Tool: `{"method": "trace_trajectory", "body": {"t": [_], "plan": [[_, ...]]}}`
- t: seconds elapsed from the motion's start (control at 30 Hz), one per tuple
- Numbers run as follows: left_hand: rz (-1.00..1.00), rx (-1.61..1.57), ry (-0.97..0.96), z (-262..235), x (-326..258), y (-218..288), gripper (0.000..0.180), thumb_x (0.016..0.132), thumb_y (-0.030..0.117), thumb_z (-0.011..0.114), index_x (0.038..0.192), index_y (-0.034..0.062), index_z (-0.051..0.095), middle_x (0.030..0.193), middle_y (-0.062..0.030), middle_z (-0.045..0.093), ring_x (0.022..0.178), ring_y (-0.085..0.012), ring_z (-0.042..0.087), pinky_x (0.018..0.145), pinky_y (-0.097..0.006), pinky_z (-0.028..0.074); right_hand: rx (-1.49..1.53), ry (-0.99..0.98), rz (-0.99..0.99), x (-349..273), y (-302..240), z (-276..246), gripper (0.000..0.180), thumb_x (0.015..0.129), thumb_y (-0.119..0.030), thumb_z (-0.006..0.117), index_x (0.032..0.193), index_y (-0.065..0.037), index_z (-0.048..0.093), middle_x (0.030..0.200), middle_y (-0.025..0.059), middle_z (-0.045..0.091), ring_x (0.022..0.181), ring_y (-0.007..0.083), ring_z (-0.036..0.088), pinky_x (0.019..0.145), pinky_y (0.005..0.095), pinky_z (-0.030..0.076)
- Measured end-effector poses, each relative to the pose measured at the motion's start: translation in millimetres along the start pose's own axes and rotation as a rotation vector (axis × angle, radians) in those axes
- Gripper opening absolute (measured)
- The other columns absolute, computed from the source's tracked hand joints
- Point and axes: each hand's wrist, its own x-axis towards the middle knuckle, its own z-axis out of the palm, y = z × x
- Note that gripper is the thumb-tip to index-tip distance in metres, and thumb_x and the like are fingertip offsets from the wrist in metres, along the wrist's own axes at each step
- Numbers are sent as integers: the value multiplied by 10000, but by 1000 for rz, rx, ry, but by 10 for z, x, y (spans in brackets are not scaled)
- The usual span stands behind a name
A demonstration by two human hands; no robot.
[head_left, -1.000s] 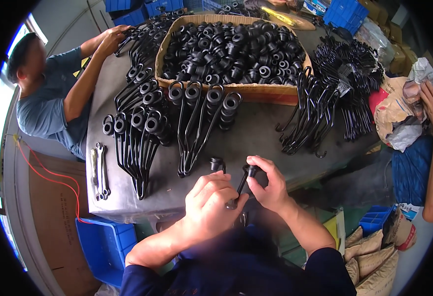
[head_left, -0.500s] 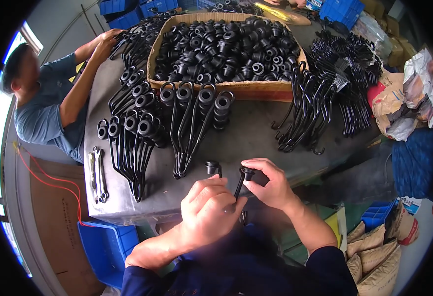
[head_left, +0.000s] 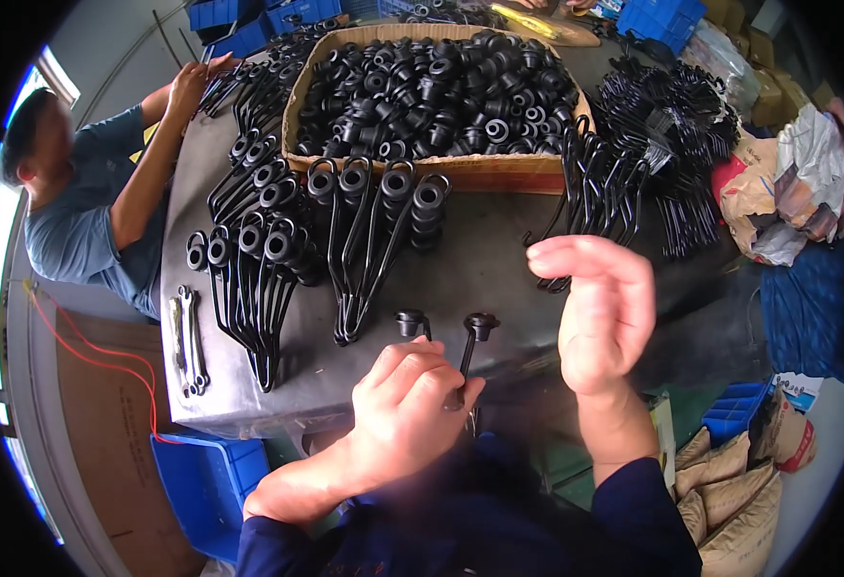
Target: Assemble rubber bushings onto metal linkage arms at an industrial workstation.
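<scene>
My left hand (head_left: 405, 396) is closed around a black bent metal rod (head_left: 466, 358) above the table's near edge. One black rubber bushing (head_left: 481, 325) sits on the rod's upper end. A second bushing (head_left: 409, 321) shows just beyond my left knuckles; how it joins the rod is hidden by the hand. My right hand (head_left: 607, 313) is raised to the right of the rod, fingers curved and apart, with nothing visible in it. Bare black rods (head_left: 607, 188) lie just beyond it. At the back, a cardboard box (head_left: 432, 171) holds a heap of black bushings (head_left: 441, 96).
Rods fitted with bushings (head_left: 259, 288) lie in bunches on the dark table (head_left: 480, 231). Wrenches (head_left: 189, 337) rest at its left edge. A co-worker (head_left: 90, 192) reaches over rods at the far left. Another bundle of rods (head_left: 677, 125) and crumpled bags (head_left: 787, 192) are to the right.
My right hand has let go of the bushing on the rod and moved up and to the right, its fingers opening. The left hand keeps its grip in nearly the same place.
</scene>
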Motion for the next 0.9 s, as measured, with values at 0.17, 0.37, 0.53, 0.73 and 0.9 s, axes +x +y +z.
{"method": "trace_trajectory", "body": {"t": [0.17,0.37,0.53,0.73,0.9], "plan": [[14,0,-18,11,70,23,341,639,28,857,850,55,591,788,-84,616,806,-300,648,734,-385,553,-260,159,495,-361,1057,237,151,992,-74,565,1121,-14,617,788,64,666,676,136,623,655,297,508],[-12,1,-6,-76,8,-54,336,640,27,858,844,48,591,822,-89,623,841,-312,645,733,-389,552,-357,-26,392,-299,877,156,154,991,-95,581,1095,9,627,820,74,662,742,140,635,690,278,517],[41,-82,27,-126,-98,-29,354,619,6,869,835,49,591,825,-85,603,857,-306,647,759,-400,566,-155,-66,624,-564,373,-154,156,1005,-140,586,1035,6,630,789,57,660,659,83,588,613,224,484],[332,-200,10,-131,-185,85,254,738,36,805,919,23,628,962,-101,641,985,-305,653,911,-441,564,443,-356,992,-765,-55,-233,412,1026,-356,530,1172,22,605,881,115,688,650,155,649,591,255,529],[402,-116,92,-158,-231,15,229,760,27,782,927,23,626,1029,-133,654,1023,-308,652,931,-443,560,419,-176,1000,-542,-137,53,344,1018,-296,542,1153,14,604,899,124,683,680,176,662,632,290,583]]}}
